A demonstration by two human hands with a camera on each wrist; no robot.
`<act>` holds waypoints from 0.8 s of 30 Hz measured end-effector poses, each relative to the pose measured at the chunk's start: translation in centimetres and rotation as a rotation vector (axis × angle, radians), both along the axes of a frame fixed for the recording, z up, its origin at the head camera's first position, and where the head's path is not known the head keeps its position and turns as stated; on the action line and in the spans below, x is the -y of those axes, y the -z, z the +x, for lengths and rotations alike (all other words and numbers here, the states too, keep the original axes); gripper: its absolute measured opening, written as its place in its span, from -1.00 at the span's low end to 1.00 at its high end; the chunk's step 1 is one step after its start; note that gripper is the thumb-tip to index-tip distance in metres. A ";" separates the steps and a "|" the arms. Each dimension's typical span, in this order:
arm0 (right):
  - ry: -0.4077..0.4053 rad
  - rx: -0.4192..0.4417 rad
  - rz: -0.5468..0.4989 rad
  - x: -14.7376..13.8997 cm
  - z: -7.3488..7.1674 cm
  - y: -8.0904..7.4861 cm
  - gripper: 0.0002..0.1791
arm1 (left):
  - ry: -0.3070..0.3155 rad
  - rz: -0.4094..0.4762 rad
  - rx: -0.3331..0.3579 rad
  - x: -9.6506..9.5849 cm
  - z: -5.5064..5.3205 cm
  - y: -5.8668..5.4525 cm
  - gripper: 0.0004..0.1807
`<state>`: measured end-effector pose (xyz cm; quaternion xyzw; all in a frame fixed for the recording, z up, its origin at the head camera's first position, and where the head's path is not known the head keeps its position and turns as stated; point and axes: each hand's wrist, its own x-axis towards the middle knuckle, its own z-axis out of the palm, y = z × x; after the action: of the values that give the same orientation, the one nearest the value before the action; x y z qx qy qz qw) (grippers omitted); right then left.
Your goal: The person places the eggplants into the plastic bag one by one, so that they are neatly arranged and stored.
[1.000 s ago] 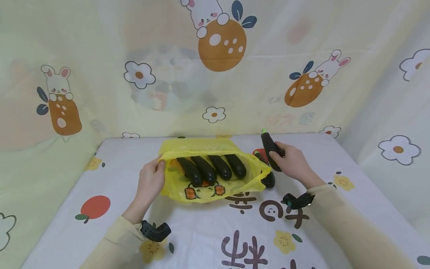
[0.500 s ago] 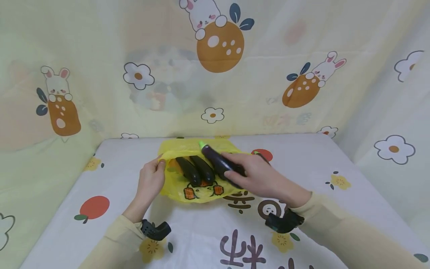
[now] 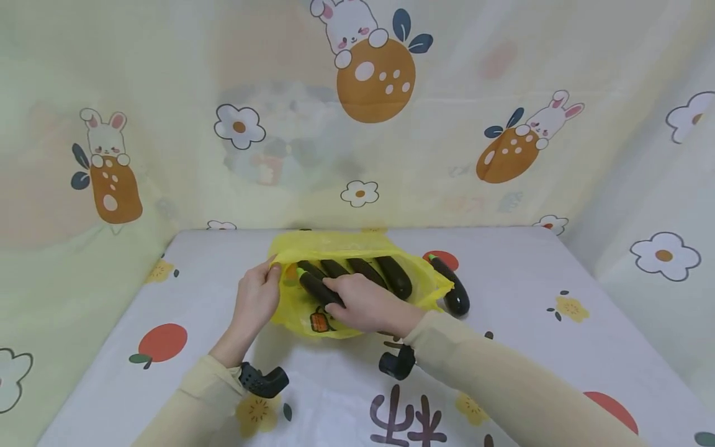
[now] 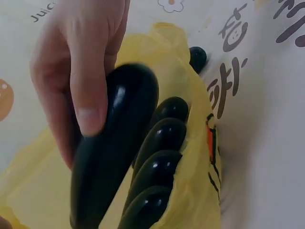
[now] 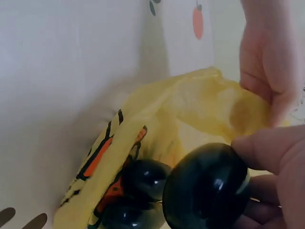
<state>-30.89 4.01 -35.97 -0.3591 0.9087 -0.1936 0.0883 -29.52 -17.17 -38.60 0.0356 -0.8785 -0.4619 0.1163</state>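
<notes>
A yellow plastic bag (image 3: 421, 282) lies on its side with its mouth toward me, and several dark eggplants (image 3: 395, 277) rest in it side by side. My left hand (image 3: 258, 295) pinches the bag's left edge and holds it up. At the bag's mouth, on the left, my right hand (image 3: 365, 304) grips another eggplant (image 3: 315, 287), its green stem end pointing into the bag. This held eggplant (image 4: 116, 138) is over the row of eggplants (image 4: 159, 167) in the left wrist view. Seen from the right wrist, its rounded end (image 5: 205, 191) is between thumb and fingers.
One more eggplant (image 3: 454, 288) lies on the table just outside the bag's right edge. A white printed cloth (image 3: 184, 273) covers the table. Behind it hangs a patterned curtain (image 3: 301, 174), with another side of it (image 3: 642, 186) at the right.
My right hand has carried the eggplant from the bag's right side leftward, over the row, to the left part of the mouth. The left hand keeps its hold on the bag.
</notes>
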 end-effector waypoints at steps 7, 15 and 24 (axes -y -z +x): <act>0.078 -0.046 0.086 1.3 -1.9 0.9 -0.42 | -0.003 -0.003 0.007 -0.1 -0.1 -0.1 -0.52; 0.132 -0.113 0.067 1.8 -4.7 2.6 -0.54 | -0.009 0.015 0.020 -0.1 -0.1 -0.1 -0.53; 0.174 -0.118 0.131 3.0 -5.5 2.9 -0.64 | -0.007 0.029 0.028 -0.1 0.0 -0.1 -0.53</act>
<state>-36.34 1.03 -38.83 -0.2831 0.9508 -0.1193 0.0408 -29.55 -17.10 -38.51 0.0465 -0.8731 -0.4737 0.1051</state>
